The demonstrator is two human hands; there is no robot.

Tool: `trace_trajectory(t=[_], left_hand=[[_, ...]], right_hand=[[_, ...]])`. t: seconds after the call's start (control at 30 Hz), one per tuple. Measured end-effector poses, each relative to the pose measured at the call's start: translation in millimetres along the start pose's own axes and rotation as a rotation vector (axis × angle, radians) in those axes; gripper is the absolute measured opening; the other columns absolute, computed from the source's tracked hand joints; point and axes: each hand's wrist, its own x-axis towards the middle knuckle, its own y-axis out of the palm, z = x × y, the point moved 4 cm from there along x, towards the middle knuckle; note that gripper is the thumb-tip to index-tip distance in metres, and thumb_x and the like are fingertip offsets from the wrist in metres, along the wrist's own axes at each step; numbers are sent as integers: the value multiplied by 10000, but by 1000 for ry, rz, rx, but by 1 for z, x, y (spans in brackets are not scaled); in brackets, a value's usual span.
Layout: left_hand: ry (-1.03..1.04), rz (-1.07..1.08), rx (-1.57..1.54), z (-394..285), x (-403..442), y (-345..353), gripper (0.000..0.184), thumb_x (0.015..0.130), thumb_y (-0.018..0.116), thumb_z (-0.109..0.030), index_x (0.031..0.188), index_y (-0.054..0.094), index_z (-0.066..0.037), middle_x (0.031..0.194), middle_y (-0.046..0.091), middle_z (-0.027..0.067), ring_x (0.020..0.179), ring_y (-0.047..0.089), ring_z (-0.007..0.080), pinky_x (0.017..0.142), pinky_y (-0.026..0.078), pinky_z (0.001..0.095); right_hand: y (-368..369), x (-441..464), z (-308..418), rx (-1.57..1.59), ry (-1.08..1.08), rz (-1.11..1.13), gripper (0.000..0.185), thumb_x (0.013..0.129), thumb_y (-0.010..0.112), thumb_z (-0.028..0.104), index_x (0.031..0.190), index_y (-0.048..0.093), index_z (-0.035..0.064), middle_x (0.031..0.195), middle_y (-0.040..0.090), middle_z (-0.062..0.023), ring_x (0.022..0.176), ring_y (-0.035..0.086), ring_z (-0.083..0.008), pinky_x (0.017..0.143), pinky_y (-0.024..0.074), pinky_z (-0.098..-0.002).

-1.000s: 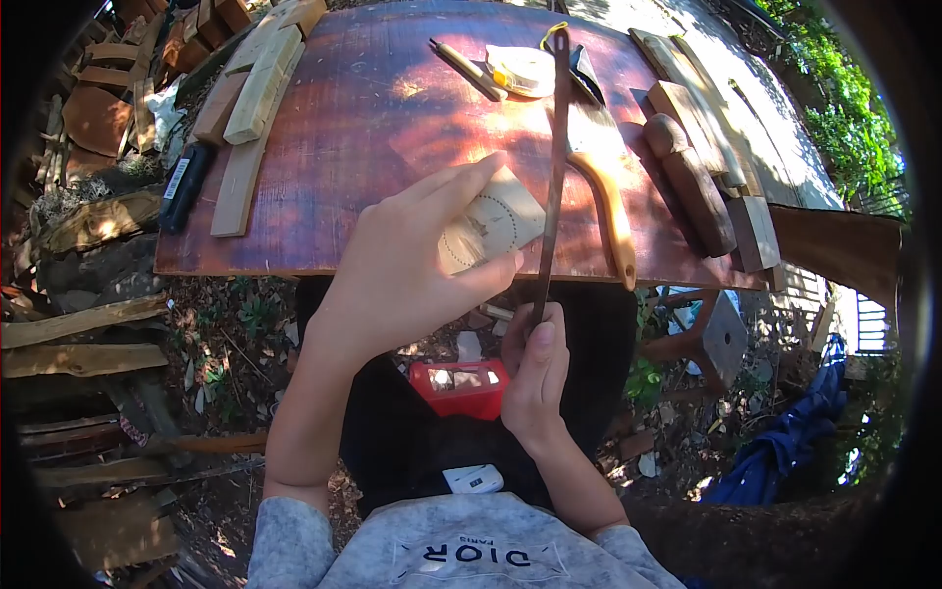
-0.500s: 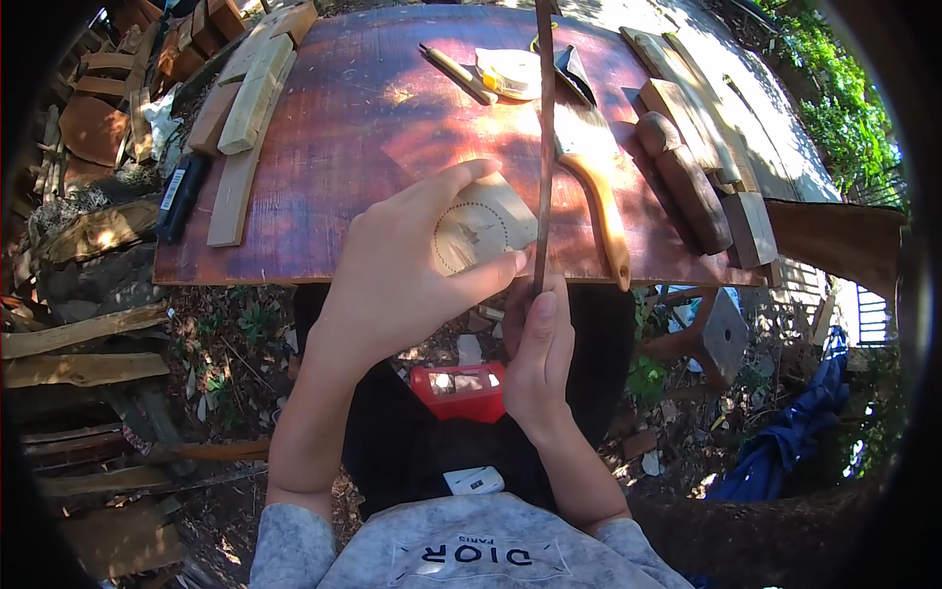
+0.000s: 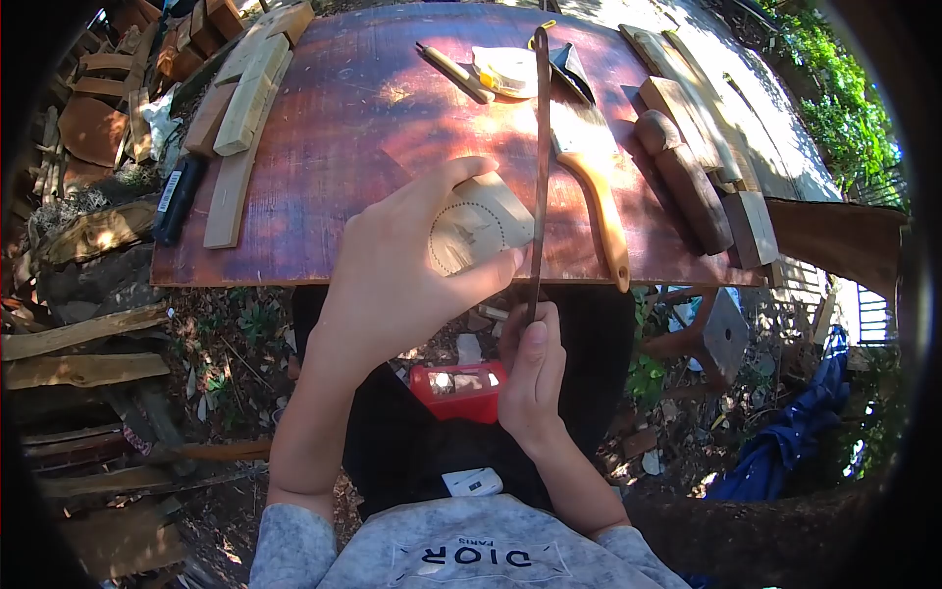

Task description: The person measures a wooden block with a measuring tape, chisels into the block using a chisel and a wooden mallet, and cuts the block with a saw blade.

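My left hand (image 3: 388, 260) grips a small pale wooden block (image 3: 500, 196) near the table's front edge, thumb below and fingers above. A dotted circle with a small star-like figure in it marks the block's face. My right hand (image 3: 535, 368) is closed around the lower end of a long, thin, dark file (image 3: 543, 147), which stands edge-on and points away from me. The file runs along the block's right edge and looks to be touching it. My fingers hide the file's lower end.
On the reddish wooden table (image 3: 334, 147) lie a wooden-handled brush (image 3: 599, 206), a pen-like tool (image 3: 454, 72), a yellow-and-white tape measure (image 3: 505, 71) and a dark mallet-like wooden piece (image 3: 682, 182). Wood strips (image 3: 253, 103) line both sides. A red container (image 3: 459, 391) sits below, between my legs.
My right hand has drawn the file toward me and slightly left, so its far tip now shows. The left hand and the block have barely shifted.
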Motion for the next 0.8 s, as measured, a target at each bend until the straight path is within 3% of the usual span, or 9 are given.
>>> trace_trajectory(t=[0.3,0.8], left_hand=[[8,-8,38,0,1,0,656,792,870,-284,1355,617,-61,1073,747,204,1002,755,351,883,580,417],[15,-18,36,2,1,-2,679,820,866,-304,1399,617,-53,1137,744,211,1050,747,356,916,573,415]], right_hand=[[6,2,5,42,67,-8,452,1158,330,394,1058,536,4,806,581,-66,698,537,-137,642,421,-307],[5,-5,-1,43,99,2,460,1157,322,414,1048,535,21,785,516,-16,696,474,-89,624,377,-270]])
